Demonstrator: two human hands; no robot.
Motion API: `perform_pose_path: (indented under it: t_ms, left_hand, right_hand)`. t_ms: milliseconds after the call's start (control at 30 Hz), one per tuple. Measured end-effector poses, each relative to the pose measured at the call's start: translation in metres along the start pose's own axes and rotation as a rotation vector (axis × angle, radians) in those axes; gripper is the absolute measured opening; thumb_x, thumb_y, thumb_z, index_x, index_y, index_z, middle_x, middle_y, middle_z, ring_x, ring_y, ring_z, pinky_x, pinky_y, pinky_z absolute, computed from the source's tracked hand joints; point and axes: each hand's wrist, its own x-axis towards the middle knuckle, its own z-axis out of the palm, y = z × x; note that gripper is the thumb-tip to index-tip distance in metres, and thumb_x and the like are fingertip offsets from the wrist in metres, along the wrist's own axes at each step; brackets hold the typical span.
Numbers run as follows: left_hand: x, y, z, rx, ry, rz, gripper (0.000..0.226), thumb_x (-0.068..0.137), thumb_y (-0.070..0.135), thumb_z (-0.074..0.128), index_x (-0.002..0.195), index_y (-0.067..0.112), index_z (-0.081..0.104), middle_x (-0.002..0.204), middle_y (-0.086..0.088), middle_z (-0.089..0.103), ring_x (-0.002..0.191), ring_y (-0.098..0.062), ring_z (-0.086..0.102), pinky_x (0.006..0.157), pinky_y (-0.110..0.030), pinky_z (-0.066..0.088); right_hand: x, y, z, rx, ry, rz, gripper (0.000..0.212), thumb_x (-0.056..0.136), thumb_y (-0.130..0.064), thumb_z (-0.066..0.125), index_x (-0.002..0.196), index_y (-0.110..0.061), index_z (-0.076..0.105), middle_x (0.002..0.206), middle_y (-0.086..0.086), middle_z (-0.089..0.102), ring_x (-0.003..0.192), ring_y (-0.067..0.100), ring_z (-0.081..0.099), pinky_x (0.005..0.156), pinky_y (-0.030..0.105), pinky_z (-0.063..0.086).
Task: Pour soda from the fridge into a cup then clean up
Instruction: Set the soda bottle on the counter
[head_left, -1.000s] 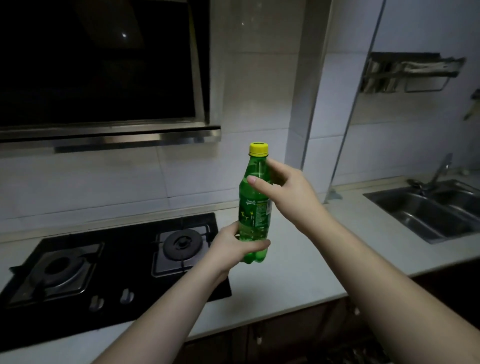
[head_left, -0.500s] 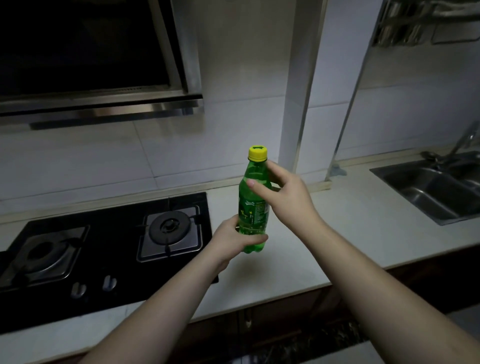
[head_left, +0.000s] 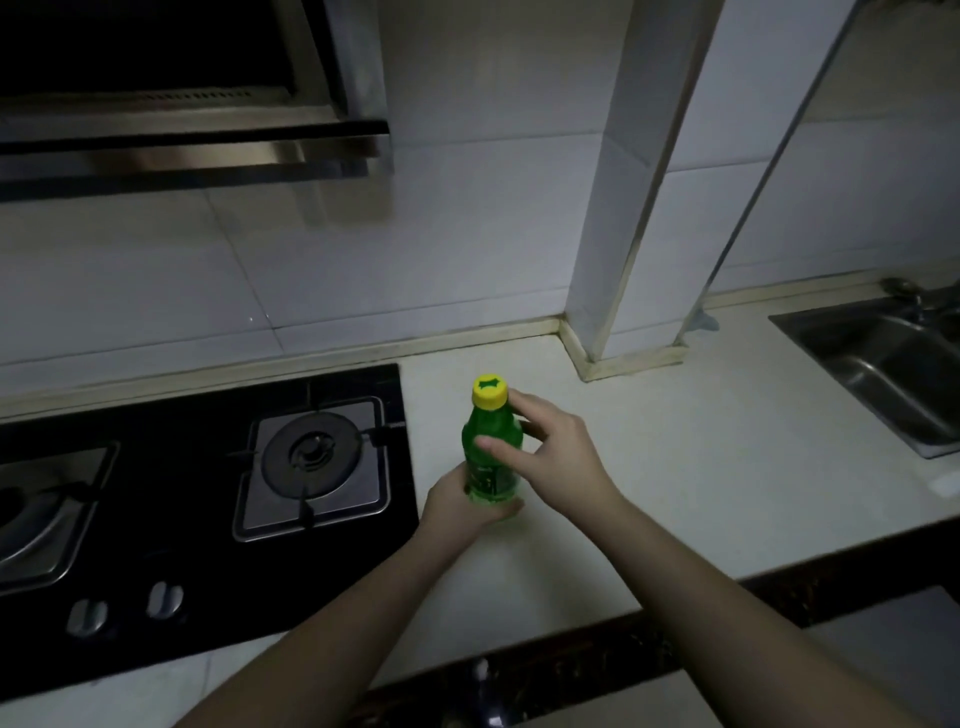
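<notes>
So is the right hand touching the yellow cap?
Cannot tell. In the head view the right hand grips the green bottle; one fingertip sits beside the cap.

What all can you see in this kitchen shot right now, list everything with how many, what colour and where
soda bottle: one, green, upright over the counter beside the stove
bottle cap: one, yellow, on the bottle
gas stove: one, black with two steel burner plates, set in the counter at left
stove knobs: two, silver, front of the stove
range hood: one, dark with steel trim, upper left
countertop: one, off-white, across the middle
sink: one, steel, far right
faucet: one, metal, behind the sink
wall tiles: many, white, behind the counter
left hand: wrapped around the bottle's lower part
right hand: fingers on the bottle's upper part, near the cap
</notes>
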Motion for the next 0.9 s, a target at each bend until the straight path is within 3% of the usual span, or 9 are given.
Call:
perform_pose_path:
  t_ms: [133, 200, 333, 467, 800, 900]
  left_hand:
    - [0.020, -0.016, 0.005, 0.104, 0.001, -0.015, 0.048, 0.061, 0.047, 0.077, 0.104, 0.031, 0.065, 0.093, 0.014, 0.071, 0.089, -0.004, 0.066, 0.068, -0.020, 0.049]
    - [0.026, -0.021, 0.010, 0.104, 0.017, -0.028, 0.056, 0.057, 0.052, 0.073, 0.109, 0.034, 0.062, 0.097, 0.016, 0.070, 0.093, -0.004, 0.065, 0.074, -0.022, 0.050]
    - [0.034, -0.028, 0.020, 0.087, 0.070, -0.008, 0.070, 0.065, 0.042, 0.082, 0.126, 0.038, 0.048, 0.106, 0.026, 0.061, 0.093, 0.012, 0.055, 0.077, -0.012, 0.045]
    - [0.043, -0.035, 0.024, 0.042, 0.116, -0.069, 0.060, 0.068, 0.018, 0.087, 0.116, 0.027, 0.052, 0.096, 0.020, 0.061, 0.085, 0.004, 0.060, 0.071, -0.014, 0.046]
    - [0.048, -0.043, 0.045, 0.052, 0.242, -0.132, 0.057, 0.069, 0.017, 0.086, 0.118, 0.021, 0.056, 0.096, 0.016, 0.063, 0.089, -0.006, 0.063, 0.074, -0.018, 0.046]
    - [0.050, -0.042, 0.051, 0.063, 0.268, -0.129, 0.052, 0.071, 0.021, 0.085, 0.117, 0.023, 0.059, 0.095, 0.018, 0.064, 0.089, 0.001, 0.062, 0.070, -0.008, 0.044]
  right_hand:
    - [0.009, 0.027, 0.006, 0.005, -0.021, 0.060, 0.051, 0.081, -0.024, 0.075, 0.129, -0.028, 0.058, 0.123, -0.015, 0.063, 0.117, -0.002, 0.054, 0.100, 0.021, 0.044]
    - [0.014, 0.038, 0.008, -0.015, -0.028, 0.082, 0.052, 0.082, -0.025, 0.075, 0.131, -0.030, 0.057, 0.124, -0.016, 0.062, 0.118, -0.002, 0.053, 0.100, 0.019, 0.043]
    - [0.025, 0.056, 0.012, -0.079, -0.071, 0.078, 0.052, 0.082, -0.026, 0.074, 0.131, -0.026, 0.056, 0.126, -0.016, 0.059, 0.116, -0.003, 0.053, 0.097, 0.010, 0.039]
    - [0.032, 0.077, 0.015, -0.063, -0.118, 0.084, 0.053, 0.082, -0.024, 0.075, 0.131, -0.025, 0.056, 0.124, -0.016, 0.058, 0.115, -0.001, 0.053, 0.098, 0.013, 0.041]
    - [0.047, 0.108, 0.006, -0.113, -0.257, -0.003, 0.054, 0.081, -0.030, 0.075, 0.131, -0.017, 0.057, 0.120, 0.001, 0.067, 0.108, 0.015, 0.062, 0.094, 0.034, 0.052]
    - [0.052, 0.114, 0.001, -0.130, -0.274, -0.027, 0.053, 0.080, -0.032, 0.075, 0.129, -0.017, 0.059, 0.116, 0.002, 0.069, 0.104, 0.018, 0.063, 0.091, 0.036, 0.053]
